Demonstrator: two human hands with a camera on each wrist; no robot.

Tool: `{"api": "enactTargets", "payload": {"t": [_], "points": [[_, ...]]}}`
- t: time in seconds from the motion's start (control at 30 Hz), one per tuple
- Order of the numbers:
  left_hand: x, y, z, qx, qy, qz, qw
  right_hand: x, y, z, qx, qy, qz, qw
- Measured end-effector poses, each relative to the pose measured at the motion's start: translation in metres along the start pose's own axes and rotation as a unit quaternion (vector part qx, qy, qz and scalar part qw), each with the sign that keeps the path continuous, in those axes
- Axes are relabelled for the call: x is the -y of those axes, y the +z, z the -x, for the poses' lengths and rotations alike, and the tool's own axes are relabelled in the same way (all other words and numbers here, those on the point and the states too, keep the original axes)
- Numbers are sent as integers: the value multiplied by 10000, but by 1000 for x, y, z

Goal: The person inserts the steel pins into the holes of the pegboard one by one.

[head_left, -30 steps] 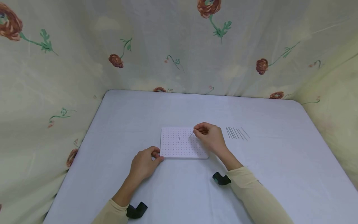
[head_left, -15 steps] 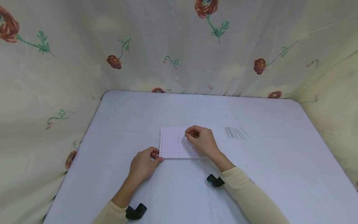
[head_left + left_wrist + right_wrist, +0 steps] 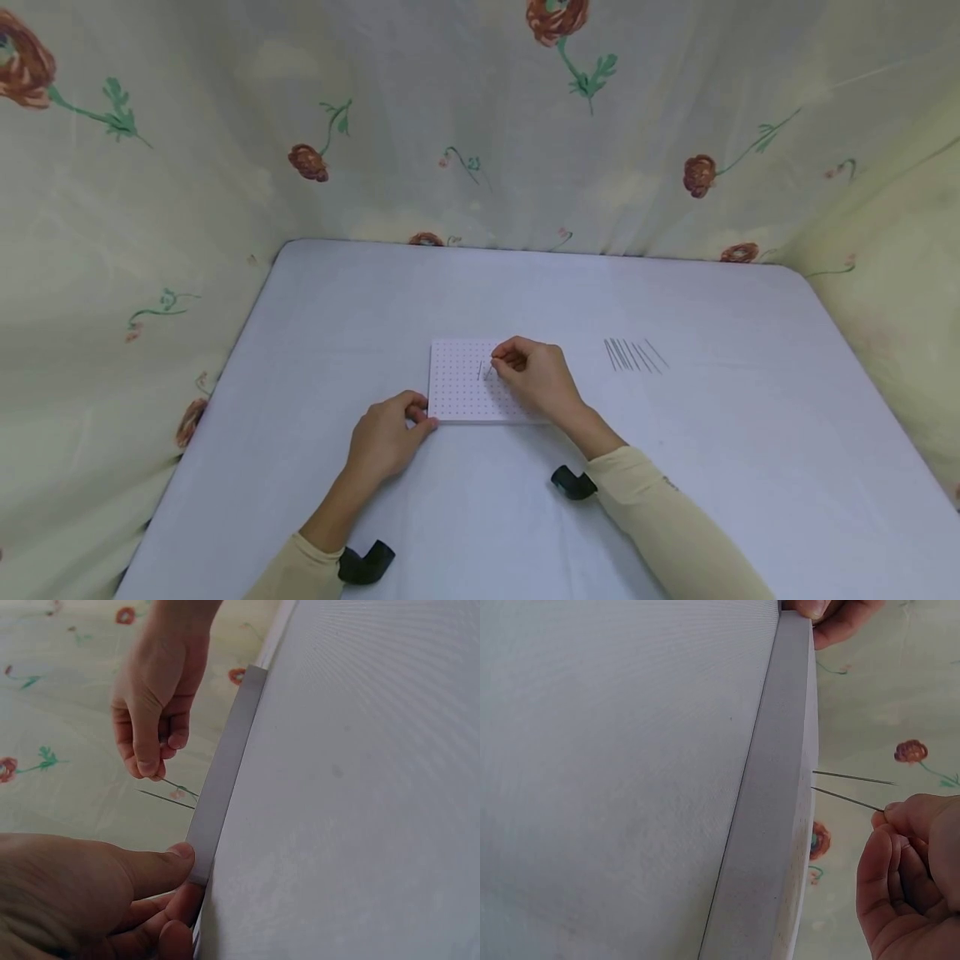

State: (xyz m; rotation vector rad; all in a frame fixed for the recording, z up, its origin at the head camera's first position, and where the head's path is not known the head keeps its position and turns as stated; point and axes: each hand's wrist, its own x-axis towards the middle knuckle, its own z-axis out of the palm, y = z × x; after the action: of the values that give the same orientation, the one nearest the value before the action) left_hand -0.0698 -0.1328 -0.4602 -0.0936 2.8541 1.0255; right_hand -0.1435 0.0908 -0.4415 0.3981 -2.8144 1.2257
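So the pegboard (image 3: 468, 392) sits flat in the middle of the table (image 3: 480, 517), with the left hand (image 3: 386, 437) gripping its near-left corner and the right hand (image 3: 536, 379) over its right half. One pin (image 3: 480, 370) stands upright in the board, and just to its right is the pin in the fingers (image 3: 491, 370), tilted, its lower end at the board. The spare pins (image 3: 633, 356) lie in a row on the table, off to the right of the board and well apart from it, and the curtain (image 3: 480, 125) hangs behind the table's far edge.

The right hand (image 3: 536, 379) moved across the white board (image 3: 457, 392) toward 9 o'clock, carrying a thin pin (image 3: 490, 372). The pin was well apart from the standing pin (image 3: 480, 370) at first. It ended just beside that pin.
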Motion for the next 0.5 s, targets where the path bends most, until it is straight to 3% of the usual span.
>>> {"api": "enactTargets", "payload": {"t": [0.5], "points": [[-1,0,1,43,-33,63,10000,3,6,1,167,-94,273,9994]]}}
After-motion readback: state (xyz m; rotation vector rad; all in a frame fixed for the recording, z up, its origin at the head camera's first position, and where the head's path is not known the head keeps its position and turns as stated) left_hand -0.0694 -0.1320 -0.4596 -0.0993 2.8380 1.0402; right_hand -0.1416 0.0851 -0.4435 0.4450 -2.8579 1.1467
